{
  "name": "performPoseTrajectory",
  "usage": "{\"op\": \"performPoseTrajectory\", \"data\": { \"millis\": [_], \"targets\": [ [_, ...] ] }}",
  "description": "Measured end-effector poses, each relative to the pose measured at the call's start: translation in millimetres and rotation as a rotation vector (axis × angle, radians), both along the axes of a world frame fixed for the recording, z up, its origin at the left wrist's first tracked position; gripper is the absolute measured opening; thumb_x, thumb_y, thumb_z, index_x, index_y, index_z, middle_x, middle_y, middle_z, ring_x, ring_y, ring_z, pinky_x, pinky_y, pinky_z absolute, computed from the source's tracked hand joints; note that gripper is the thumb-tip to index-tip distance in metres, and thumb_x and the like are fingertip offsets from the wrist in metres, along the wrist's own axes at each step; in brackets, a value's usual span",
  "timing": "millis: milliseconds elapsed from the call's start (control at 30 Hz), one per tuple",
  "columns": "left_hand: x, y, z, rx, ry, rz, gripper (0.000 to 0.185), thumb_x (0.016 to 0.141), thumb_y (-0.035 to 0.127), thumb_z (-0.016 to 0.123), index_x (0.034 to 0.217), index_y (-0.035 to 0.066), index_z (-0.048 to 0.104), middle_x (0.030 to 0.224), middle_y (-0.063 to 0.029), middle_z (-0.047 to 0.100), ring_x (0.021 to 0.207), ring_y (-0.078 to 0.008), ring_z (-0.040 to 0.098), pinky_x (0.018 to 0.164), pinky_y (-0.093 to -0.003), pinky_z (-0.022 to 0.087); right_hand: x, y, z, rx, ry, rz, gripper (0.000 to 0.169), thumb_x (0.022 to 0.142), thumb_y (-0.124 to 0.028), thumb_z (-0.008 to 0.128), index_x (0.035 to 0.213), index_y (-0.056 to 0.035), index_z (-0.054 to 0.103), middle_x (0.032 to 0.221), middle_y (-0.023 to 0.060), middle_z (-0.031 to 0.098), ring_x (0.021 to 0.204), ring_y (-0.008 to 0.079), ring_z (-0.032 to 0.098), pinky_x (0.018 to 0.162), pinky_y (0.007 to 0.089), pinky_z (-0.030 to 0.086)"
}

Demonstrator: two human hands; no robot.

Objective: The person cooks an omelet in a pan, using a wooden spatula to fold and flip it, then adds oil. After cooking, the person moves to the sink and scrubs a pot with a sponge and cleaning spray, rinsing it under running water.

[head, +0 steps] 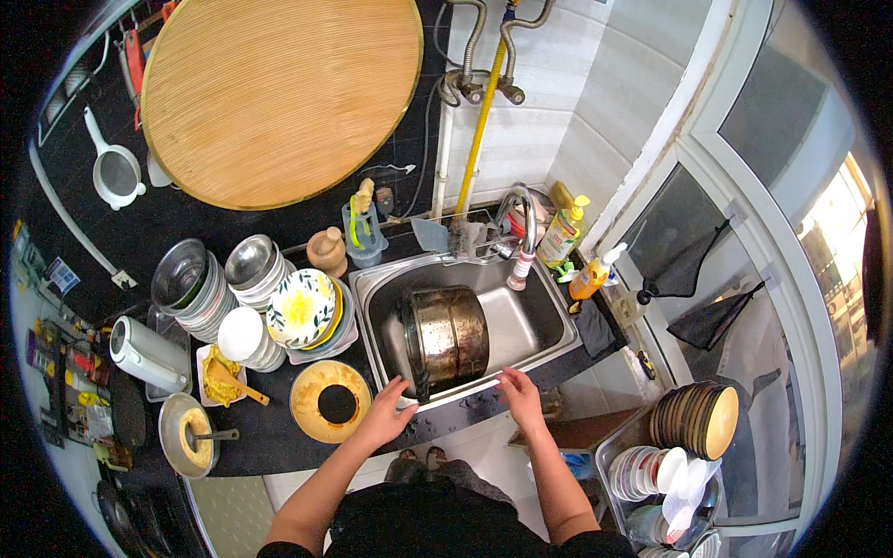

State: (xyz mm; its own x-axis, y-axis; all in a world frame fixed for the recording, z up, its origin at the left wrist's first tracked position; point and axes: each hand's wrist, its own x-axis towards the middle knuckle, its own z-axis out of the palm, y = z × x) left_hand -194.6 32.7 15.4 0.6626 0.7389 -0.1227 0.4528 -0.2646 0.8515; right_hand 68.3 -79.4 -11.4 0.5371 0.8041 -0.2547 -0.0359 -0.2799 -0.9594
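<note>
A large browned metal pot [450, 335] lies tilted on its side in the left half of the stainless steel sink [368, 363]. Over the sink's front left corner is my left hand [391, 413], fingers spread, close to the pot's lower edge. My right hand [520, 397] hovers by the front rim, right of the pot, with its fingers apart and nothing in them. Whether either hand touches the rim is hard to tell. A chrome faucet [531, 230] with a spout attachment [520, 270] reaches over the basin from the back right.
Left of the sink stand a bowl with dark contents [300, 411], stacked patterned plates [289, 310], metal bowls [180, 275] and a wooden mortar [328, 259]. Pump bottles of yellow [561, 234] and orange [591, 275] liquid stand at right. A dish rack [605, 460] holds bowls [718, 422].
</note>
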Motion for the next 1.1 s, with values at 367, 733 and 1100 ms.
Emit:
{"op": "performPoseTrajectory", "data": {
  "millis": [367, 733, 1100],
  "targets": [
    [42, 26, -64, -0.072, 0.145, 0.146, 0.066, 0.081, 0.028, 0.062, 0.131, -0.004, 0.033, 0.134, -0.0248, 0.036, 0.125, -0.0371, 0.036, 0.103, -0.0386, 0.031, 35, 178, 53, 0.102, -0.557, 0.121, 0.049, 0.08, -0.02, 0.064, 0.121, -0.0014, 0.044, 0.1, 0.0126, 0.059, 0.08, 0.0199, 0.061, 0.068, 0.0298, 0.047],
    [81, 11, -88, -0.028, 0.072, 0.451, 0.062, 0.077, 0.022, 0.065, 0.124, -0.009, 0.04, 0.122, -0.0272, 0.047, 0.114, -0.0389, 0.046, 0.098, -0.0383, 0.037, 77, 318, 24, -0.075, -0.736, -0.082, 0.038, 0.073, -0.031, 0.066, 0.1, -0.0067, 0.054, 0.092, 0.0178, 0.062, 0.082, 0.0375, 0.059, 0.075, 0.0441, 0.045],
    [92, 13, -112, -0.052, 0.131, 0.44, 0.056, 0.076, 0.02, 0.065, 0.122, -0.006, 0.044, 0.112, -0.0264, 0.054, 0.107, -0.0383, 0.052, 0.091, -0.0385, 0.041, 63, 289, 39, 0.4, 0.179, -0.173, 0.024, 0.075, 0.002, 0.054, 0.092, -0.0022, 0.038, 0.104, 0.0151, 0.052, 0.076, 0.0192, 0.052, 0.06, 0.028, 0.048]
  ]
}}
